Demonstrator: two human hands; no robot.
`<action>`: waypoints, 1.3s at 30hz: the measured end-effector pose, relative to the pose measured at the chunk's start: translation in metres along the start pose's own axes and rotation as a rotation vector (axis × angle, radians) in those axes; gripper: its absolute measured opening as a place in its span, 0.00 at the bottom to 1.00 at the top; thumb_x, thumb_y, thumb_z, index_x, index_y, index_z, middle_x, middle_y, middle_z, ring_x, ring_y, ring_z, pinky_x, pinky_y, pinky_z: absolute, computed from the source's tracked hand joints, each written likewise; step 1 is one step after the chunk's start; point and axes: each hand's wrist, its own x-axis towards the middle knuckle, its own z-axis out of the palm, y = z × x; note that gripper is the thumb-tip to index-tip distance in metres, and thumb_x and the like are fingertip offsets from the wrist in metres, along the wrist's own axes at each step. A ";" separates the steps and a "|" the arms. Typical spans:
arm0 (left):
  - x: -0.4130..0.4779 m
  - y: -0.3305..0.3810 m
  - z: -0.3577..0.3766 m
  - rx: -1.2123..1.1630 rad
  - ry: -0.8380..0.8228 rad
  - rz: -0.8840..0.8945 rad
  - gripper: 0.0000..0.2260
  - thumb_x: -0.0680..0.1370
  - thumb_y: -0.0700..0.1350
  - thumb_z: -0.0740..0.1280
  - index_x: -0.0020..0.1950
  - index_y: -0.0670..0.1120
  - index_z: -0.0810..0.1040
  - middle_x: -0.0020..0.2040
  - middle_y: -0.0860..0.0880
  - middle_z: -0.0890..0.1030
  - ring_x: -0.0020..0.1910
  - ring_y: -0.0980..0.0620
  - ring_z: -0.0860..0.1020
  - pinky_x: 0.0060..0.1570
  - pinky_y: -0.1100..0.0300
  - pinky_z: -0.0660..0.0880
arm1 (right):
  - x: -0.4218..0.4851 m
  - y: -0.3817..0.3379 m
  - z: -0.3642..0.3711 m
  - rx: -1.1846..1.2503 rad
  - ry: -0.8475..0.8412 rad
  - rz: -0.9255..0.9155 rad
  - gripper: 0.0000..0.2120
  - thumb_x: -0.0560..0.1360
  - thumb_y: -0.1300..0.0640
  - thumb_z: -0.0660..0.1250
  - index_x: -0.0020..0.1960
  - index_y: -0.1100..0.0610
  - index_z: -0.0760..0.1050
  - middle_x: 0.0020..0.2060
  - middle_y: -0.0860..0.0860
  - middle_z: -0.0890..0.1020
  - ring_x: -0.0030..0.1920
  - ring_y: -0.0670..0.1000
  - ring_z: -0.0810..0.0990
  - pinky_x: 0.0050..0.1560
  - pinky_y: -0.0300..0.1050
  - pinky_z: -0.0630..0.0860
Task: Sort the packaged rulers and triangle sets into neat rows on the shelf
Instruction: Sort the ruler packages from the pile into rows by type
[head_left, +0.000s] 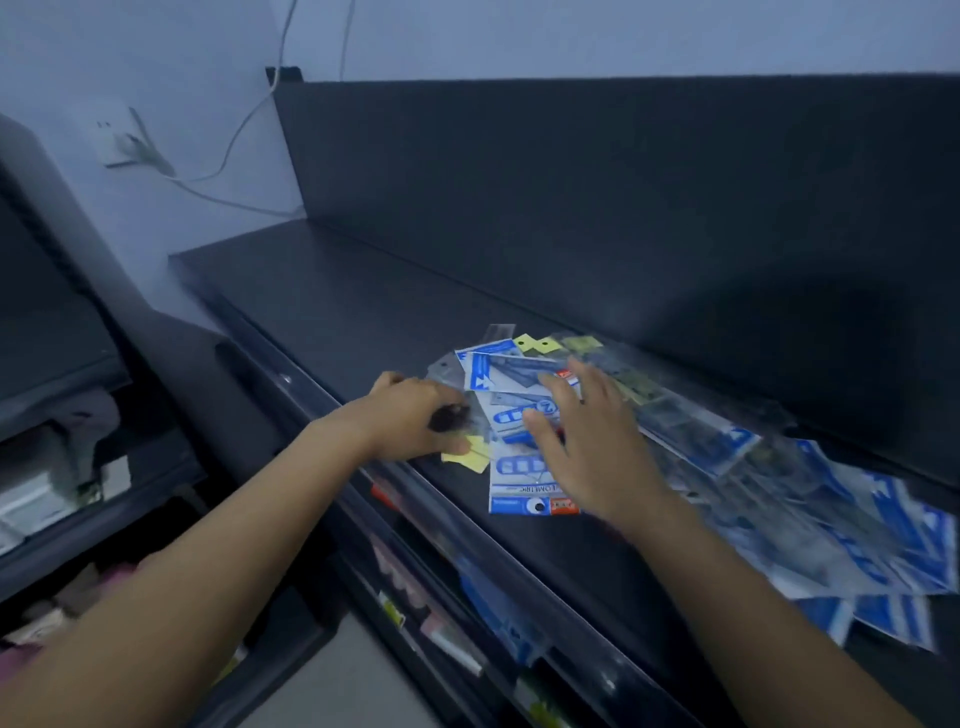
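Head view: the pile of packaged rulers and triangle sets (691, 441) lies loose and overlapping on the dark shelf (337, 312). It reaches from the middle of the shelf to the right edge of the picture, nearer the front lip than the back, and is not in rows. Most packets are clear sleeves with blue-and-white cards, and a few at the far side carry yellow header cards (543, 344). One blue-and-white packet (519, 491) lies nearest the front edge, its printed end toward the person. The right hand (587, 452) rests flat on top of this part of the pile, fingers (558, 387) straight and spread apart, pressing on the packets and closed round none. Just beside it, the left hand (410, 415) sits at the pile's left edge with its fingers curled onto a clear packet with a yellow card (470, 457), the thumb against that card; blur hides the exact grip. Behind the pile rises the shelf's dark back panel (623, 182). Below the front lip, lower shelves (441, 639) hold small goods. On the wall to the left, a socket (111, 137) has a cable (228, 150) running from it.
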 end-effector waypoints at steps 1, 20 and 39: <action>0.008 -0.006 0.000 -0.035 0.000 0.036 0.22 0.74 0.62 0.67 0.65 0.55 0.72 0.62 0.56 0.77 0.62 0.55 0.72 0.60 0.57 0.54 | 0.003 0.000 0.009 -0.012 -0.006 0.017 0.27 0.80 0.42 0.50 0.76 0.52 0.56 0.77 0.54 0.52 0.76 0.53 0.47 0.74 0.50 0.49; 0.086 -0.135 -0.091 -0.441 -0.227 0.518 0.03 0.78 0.45 0.69 0.47 0.52 0.82 0.46 0.57 0.84 0.49 0.58 0.81 0.54 0.61 0.74 | 0.073 -0.058 0.023 -0.260 -0.071 0.804 0.32 0.62 0.26 0.65 0.31 0.54 0.59 0.49 0.55 0.79 0.57 0.57 0.74 0.55 0.50 0.70; 0.101 -0.069 -0.067 -0.980 -0.322 0.446 0.07 0.81 0.41 0.61 0.46 0.40 0.73 0.37 0.47 0.84 0.28 0.50 0.78 0.27 0.63 0.70 | 0.041 -0.066 -0.021 1.241 0.348 1.017 0.06 0.71 0.69 0.61 0.40 0.60 0.72 0.32 0.54 0.73 0.20 0.46 0.73 0.22 0.37 0.72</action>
